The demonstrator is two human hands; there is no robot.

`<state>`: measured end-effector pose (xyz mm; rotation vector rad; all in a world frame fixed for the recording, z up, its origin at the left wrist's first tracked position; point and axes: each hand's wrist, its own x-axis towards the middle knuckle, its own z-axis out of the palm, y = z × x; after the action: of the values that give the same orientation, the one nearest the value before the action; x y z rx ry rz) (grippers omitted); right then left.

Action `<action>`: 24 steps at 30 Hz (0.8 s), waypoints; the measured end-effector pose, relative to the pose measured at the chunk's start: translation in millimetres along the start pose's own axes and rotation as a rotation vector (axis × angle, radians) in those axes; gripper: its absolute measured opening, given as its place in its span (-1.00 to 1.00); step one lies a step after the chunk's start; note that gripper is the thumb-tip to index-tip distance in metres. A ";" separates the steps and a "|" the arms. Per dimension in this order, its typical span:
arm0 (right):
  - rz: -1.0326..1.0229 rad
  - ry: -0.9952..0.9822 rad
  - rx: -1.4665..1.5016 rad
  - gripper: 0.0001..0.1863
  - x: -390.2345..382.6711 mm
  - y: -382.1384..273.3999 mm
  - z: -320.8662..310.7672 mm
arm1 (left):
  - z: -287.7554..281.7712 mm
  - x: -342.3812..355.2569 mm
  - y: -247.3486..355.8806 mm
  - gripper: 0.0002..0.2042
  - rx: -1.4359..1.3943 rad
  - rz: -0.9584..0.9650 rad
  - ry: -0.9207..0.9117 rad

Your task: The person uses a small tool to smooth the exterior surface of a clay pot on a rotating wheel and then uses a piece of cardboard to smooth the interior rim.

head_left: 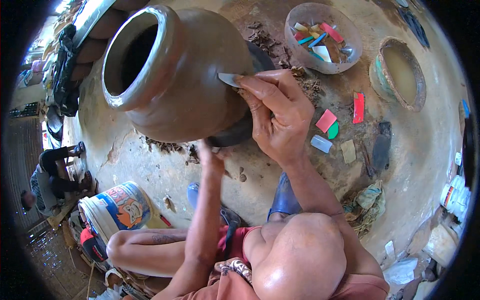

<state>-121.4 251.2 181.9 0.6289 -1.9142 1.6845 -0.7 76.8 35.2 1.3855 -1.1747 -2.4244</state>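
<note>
Well, my right grip [282,112] pinches a scraper [229,79] at the pot [192,80] toward three o'clock, while my left grip [211,156], near six, is too blurred to tell.

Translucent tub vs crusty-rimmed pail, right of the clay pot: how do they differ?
Contents: the tub holds small coloured pieces; the pail holds cloudy liquid. Walls: the tub is translucent; the pail looks opaque and crusted. Shared: both are open-topped and stand on the floor.
</note>
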 end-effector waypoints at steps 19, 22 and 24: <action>0.019 -0.012 0.049 -0.74 0.4 -12.7 10.8 | -25.0 39.6 27.9 -0.34 -0.054 0.165 0.136; 0.017 -0.026 0.066 -0.75 -4.1 -13.0 12.3 | 16.4 13.1 -19.3 -0.34 -0.102 0.173 0.207; 0.011 -0.030 0.056 -0.75 -8.7 -9.2 12.2 | 33.7 -17.2 -61.6 -0.32 -0.022 0.022 0.050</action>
<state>-109.6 238.1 182.0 0.6699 -1.9004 1.7500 -0.6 146.3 15.3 1.4108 -1.1428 -2.3657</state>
